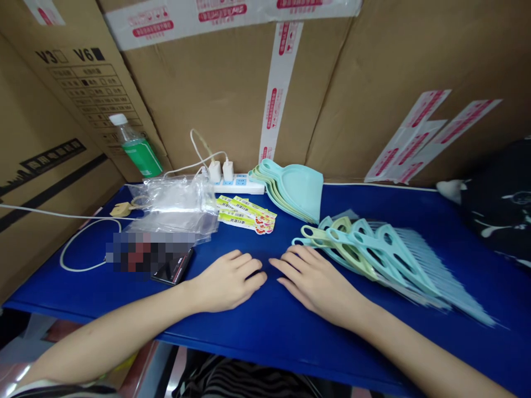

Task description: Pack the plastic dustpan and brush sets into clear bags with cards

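My left hand (232, 281) lies palm down near the table's front edge, fingers loosely bent and apart, holding nothing. Just across a small gap, my right hand (313, 279) rests palm down with its fingers stretched out. Right of it lies a fanned pile of small hand brushes (390, 254), pale blue and green, with clear bristles; its handle ends are close to my right fingers. Behind stands a stack of small dustpans (301, 190), light blue on top with green ones among them. Printed yellow-and-white labels (244, 214) lie beyond my left hand.
Clear plastic bags (178, 204) lie at the left behind a dark boxy item (174, 268), partly blurred out. A power strip (240, 185) with chargers and white cables runs along the back. A green-labelled bottle (139, 152) leans against cardboard (232, 83). Dark patterned fabric (498, 193) is at right.
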Demonstrator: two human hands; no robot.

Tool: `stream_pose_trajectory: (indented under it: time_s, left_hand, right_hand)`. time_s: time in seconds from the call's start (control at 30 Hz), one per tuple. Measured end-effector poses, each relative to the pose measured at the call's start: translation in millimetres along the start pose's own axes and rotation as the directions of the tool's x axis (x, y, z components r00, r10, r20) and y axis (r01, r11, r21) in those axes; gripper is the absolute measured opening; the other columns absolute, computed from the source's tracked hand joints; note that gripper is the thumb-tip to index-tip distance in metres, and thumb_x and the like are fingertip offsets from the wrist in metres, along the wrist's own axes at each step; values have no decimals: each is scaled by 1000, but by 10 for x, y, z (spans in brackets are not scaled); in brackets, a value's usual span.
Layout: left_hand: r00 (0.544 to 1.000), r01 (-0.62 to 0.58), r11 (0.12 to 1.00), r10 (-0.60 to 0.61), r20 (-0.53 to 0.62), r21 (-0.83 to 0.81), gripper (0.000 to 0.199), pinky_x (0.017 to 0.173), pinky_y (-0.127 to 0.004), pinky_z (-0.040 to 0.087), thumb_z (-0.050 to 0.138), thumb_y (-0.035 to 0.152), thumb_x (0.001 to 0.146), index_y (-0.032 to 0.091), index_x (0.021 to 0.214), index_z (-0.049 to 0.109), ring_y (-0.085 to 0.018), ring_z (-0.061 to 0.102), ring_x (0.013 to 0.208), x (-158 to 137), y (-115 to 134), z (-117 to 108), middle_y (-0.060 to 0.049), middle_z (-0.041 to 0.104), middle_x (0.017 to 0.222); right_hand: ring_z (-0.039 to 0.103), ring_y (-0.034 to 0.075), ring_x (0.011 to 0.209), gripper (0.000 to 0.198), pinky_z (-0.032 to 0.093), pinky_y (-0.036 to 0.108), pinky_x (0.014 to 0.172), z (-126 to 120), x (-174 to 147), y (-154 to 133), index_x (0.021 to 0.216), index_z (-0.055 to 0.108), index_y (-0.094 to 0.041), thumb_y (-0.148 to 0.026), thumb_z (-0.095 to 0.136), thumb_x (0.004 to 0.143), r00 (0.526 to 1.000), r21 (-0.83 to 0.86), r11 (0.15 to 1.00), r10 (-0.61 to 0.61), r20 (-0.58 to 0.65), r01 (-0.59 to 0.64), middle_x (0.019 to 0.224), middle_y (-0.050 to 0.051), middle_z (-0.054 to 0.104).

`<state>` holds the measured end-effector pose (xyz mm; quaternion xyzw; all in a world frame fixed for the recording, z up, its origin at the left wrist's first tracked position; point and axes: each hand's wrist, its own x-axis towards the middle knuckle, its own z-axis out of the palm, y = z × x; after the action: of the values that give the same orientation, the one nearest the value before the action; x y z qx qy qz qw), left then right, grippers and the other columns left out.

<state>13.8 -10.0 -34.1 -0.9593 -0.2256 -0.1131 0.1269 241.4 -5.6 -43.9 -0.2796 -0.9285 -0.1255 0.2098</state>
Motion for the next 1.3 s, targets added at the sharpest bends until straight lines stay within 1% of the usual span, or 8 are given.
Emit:
stream_pose_trajectory:
  time_s: [0.2, 0.4, 0.6, 0.77, 0.9, 1.1, 1.23, 1.3]
  left_hand:
    - [1000, -14, 1000, 14, -17, -4, 11, 74, -32, 41, 53, 19, 88, 17, 97, 60, -18, 54, 82, 7, -20, 7, -4, 64, 94]
    - [1000, -14, 1000, 14, -8, -14, 17, 74, -32, 41, 49, 18, 90, 15, 104, 58, -18, 55, 79, 5, -11, 29, -3, 65, 90]
    - [1000, -11, 1000, 11, -26, -2, 14, 73, -32, 41, 51, 18, 90, 15, 101, 59, -17, 55, 77, 10, -10, 30, -3, 65, 91]
    - [999, -6, 1000, 6, -42, 9, 10, 78, -32, 41, 51, 19, 90, 17, 94, 60, -18, 54, 83, 20, -19, 21, -3, 64, 90]
    - [1000, -5, 1000, 5, -17, 8, 11, 82, -33, 41, 50, 19, 90, 17, 94, 60, -18, 54, 82, 22, -21, 18, -3, 64, 88]
    - [1000, 17, 1000, -17, 17, 2, 14, 71, -31, 41, 50, 19, 90, 17, 102, 58, -17, 55, 78, 19, 0, 16, -4, 65, 90]
    - [1000, 25, 1000, -25, -18, 3, 11, 73, -31, 41, 49, 19, 91, 17, 96, 59, -17, 55, 80, 24, -4, 7, -4, 65, 92]
    - [999, 24, 1000, -24, -37, 1, 11, 75, -32, 41, 49, 19, 91, 17, 93, 60, -18, 55, 83, 24, -11, 7, -4, 65, 93]
  right_hand:
    - [56, 23, 87, 15, 44, 37, 82, 16, -9, -2, 90, 65, -15, -21, 51, 91, 1000, 23, 1000, 6, 1, -7, 86, 8, 64]
    - [58, 21, 80, 16, 46, 34, 75, 15, -13, -1, 93, 65, -16, -21, 50, 92, 999, 20, 1000, 7, 39, -8, 84, 7, 64]
    - [61, 21, 81, 24, 48, 34, 71, -15, 7, -7, 109, 62, -14, -19, 45, 93, 999, -4, 1000, -2, 40, 2, 94, 10, 66]
    - [61, 22, 86, 21, 49, 35, 75, -9, 0, 0, 102, 64, -15, -19, 46, 92, 1000, -19, 1000, 1, 23, -1, 102, 12, 66]
    - [60, 23, 86, 15, 49, 36, 76, 7, -9, 1, 93, 65, -15, -21, 51, 90, 999, 19, 1000, 8, 37, -9, 92, 9, 67]
    - [60, 22, 83, 18, 48, 36, 78, 1, -12, -8, 98, 65, -15, -20, 49, 92, 999, 18, 1000, 5, 39, -5, 90, 9, 67]
    - [60, 22, 85, 24, 48, 36, 78, -13, -8, -4, 107, 63, -14, -19, 46, 92, 1000, -10, 1000, -1, 22, 1, 99, 11, 66]
    - [60, 23, 86, 22, 48, 36, 78, -14, -6, -2, 105, 64, -14, -19, 47, 92, 1000, -10, 1000, -1, 24, 2, 99, 11, 67]
